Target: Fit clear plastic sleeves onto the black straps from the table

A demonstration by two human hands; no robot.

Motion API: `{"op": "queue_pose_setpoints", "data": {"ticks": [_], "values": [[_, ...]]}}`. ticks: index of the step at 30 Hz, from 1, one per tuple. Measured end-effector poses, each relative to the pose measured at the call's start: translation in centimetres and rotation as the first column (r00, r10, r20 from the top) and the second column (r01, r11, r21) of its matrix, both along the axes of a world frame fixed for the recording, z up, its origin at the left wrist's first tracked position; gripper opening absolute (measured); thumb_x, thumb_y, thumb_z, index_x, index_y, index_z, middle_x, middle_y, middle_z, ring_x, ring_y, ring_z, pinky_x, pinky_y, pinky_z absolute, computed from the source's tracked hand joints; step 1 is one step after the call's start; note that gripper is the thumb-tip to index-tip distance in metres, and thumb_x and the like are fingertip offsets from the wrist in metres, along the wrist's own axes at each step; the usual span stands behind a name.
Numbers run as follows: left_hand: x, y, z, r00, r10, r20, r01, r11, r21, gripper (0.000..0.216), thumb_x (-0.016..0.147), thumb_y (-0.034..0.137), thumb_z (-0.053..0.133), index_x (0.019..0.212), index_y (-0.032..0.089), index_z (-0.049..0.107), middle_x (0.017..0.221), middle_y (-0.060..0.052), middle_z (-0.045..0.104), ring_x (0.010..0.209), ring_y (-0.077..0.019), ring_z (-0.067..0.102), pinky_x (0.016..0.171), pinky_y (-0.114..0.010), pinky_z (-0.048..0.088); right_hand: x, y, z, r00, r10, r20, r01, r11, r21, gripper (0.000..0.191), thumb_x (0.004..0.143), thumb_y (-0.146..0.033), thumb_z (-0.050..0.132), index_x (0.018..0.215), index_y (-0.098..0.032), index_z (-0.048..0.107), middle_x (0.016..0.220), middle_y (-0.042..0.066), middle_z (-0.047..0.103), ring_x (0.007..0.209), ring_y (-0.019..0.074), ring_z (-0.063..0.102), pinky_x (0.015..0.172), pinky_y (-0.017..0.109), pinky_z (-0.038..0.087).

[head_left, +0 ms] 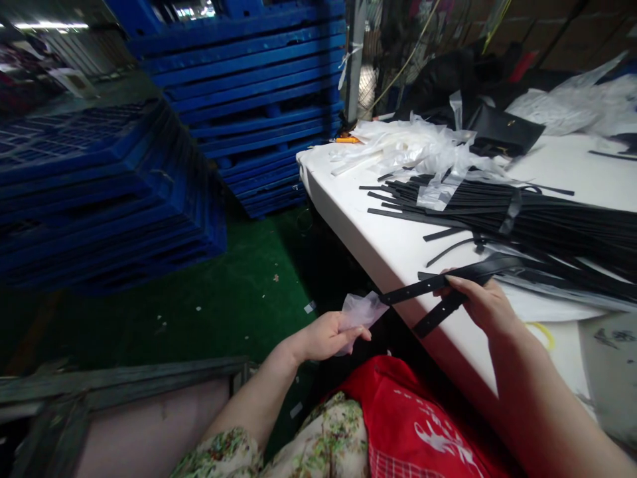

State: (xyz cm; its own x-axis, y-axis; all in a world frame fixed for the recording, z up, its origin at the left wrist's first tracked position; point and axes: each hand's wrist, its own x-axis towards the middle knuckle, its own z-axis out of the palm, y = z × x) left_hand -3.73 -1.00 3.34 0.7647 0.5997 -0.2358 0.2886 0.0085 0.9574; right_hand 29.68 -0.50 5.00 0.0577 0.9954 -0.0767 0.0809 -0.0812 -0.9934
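Two hands sit at the white counter's (393,249) near edge: the left hand (326,337) pinches a crumpled translucent wrapper (364,309), and the right hand (485,304) is closed on a flat matte black strap (413,290). Beyond lie bundled thin black strips (547,222), crinkled clear film (423,146) and slatted blue pallets (259,79).

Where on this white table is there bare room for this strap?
Bare strip on the table between its left edge and the strap pile; another past the pile, right of the black pouch. Crowded: pile and plastic wrappers.
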Motion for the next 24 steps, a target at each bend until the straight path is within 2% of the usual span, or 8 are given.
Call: {"op": "queue_pose_setpoints", "data": {"ticks": [3, 7, 9, 13, 17, 21, 24], "values": [[0.3, 0.2, 0.6, 0.996, -0.053, 0.065, 0.055, 0.998, -0.028, 0.056, 0.096, 0.060, 0.042, 0.104, 0.013, 0.071, 0.094, -0.009, 0.070, 0.066, -0.0113, 0.062, 0.067, -0.023, 0.050, 0.3, -0.3, 0.7, 0.991, 0.114, 0.076, -0.112, 0.993, -0.023, 0.034, 0.085, -0.047, 0.066, 0.074, -0.015, 0.072, 0.067, 0.007, 0.069, 0.056, 0.0168, 0.059, 0.046, 0.027, 0.044], [1.1, 0.9, 1.0, 0.992, -0.103, 0.070, 0.105, 0.994, -0.024, 0.057, 0.096, 0.060, 0.042, 0.104, 0.012, 0.072, 0.079, -0.008, 0.069, 0.070, -0.0145, 0.063, 0.069, -0.024, 0.049, 0.4, -0.7, 1.1, 0.948, 0.291, 0.130, -0.281, 0.956, -0.089, 0.042, 0.090, -0.049, 0.060, 0.073, -0.012, 0.072, 0.062, 0.008, 0.067, 0.046, 0.0134, 0.054, 0.044, 0.026, 0.041], [1.5, 1.2, 1.1, 0.991, -0.108, 0.085, 0.114, 0.992, -0.063, 0.055, 0.095, 0.059, 0.045, 0.101, 0.012, 0.073, 0.082, -0.009, 0.070, 0.069, -0.0138, 0.064, 0.069, -0.023, 0.049, 0.5, -0.9, 1.2, 0.942, 0.306, 0.137, -0.293, 0.950, -0.109, 0.044, 0.092, -0.050, 0.058, 0.075, -0.011, 0.073, 0.063, 0.008, 0.068, 0.045, 0.0129, 0.053, 0.043, 0.026, 0.040], [1.8, 1.6, 1.5, 0.974, -0.134, 0.186, 0.171, 0.964, -0.205, 0.057, 0.091, 0.063, 0.050, 0.094, 0.011, 0.073, 0.109, -0.014, 0.070, 0.069, -0.0116, 0.063, 0.071, -0.025, 0.052, 1.0, -1.4, 1.8, 0.941, 0.264, 0.210, -0.239, 0.961, -0.136, 0.047, 0.090, -0.053, 0.059, 0.080, -0.010, 0.074, 0.061, 0.008, 0.067, 0.046, 0.0134, 0.054, 0.043, 0.026, 0.040], [2.4, 1.8, 1.6, 0.961, -0.187, 0.204, 0.227, 0.955, -0.192, 0.057, 0.092, 0.063, 0.048, 0.099, 0.011, 0.073, 0.083, -0.009, 0.070, 0.075, -0.0143, 0.065, 0.077, -0.026, 0.052, 0.8, -1.6, 2.5, 0.920, 0.324, 0.219, -0.291, 0.941, -0.172, 0.052, 0.087, -0.059, 0.059, 0.068, -0.012, 0.070, 0.051, 0.006, 0.062, 0.045, 0.0138, 0.054, 0.045, 0.026, 0.041], [4.1, 1.8, 1.1, 0.952, -0.202, 0.229, 0.245, 0.952, -0.183, 0.054, 0.094, 0.060, 0.048, 0.098, 0.012, 0.072, 0.095, -0.010, 0.070, 0.070, -0.0121, 0.065, 0.076, -0.026, 0.052, -0.3, -1.6, 2.1, 0.897, 0.419, 0.144, -0.384, 0.898, -0.215, 0.053, 0.086, -0.061, 0.059, 0.066, -0.013, 0.069, 0.056, 0.006, 0.064, 0.050, 0.0138, 0.056, 0.049, 0.025, 0.045], [5.2, 1.5, 0.8, 0.962, -0.184, 0.202, 0.215, 0.966, -0.142, 0.052, 0.095, 0.058, 0.047, 0.098, 0.012, 0.071, 0.087, -0.009, 0.070, 0.069, -0.0132, 0.065, 0.074, -0.026, 0.051, -0.9, -1.8, 1.5, 0.910, 0.404, 0.095, -0.377, 0.900, -0.219, 0.054, 0.086, -0.062, 0.059, 0.066, -0.013, 0.069, 0.059, 0.007, 0.065, 0.051, 0.0137, 0.057, 0.051, 0.026, 0.047]]}}
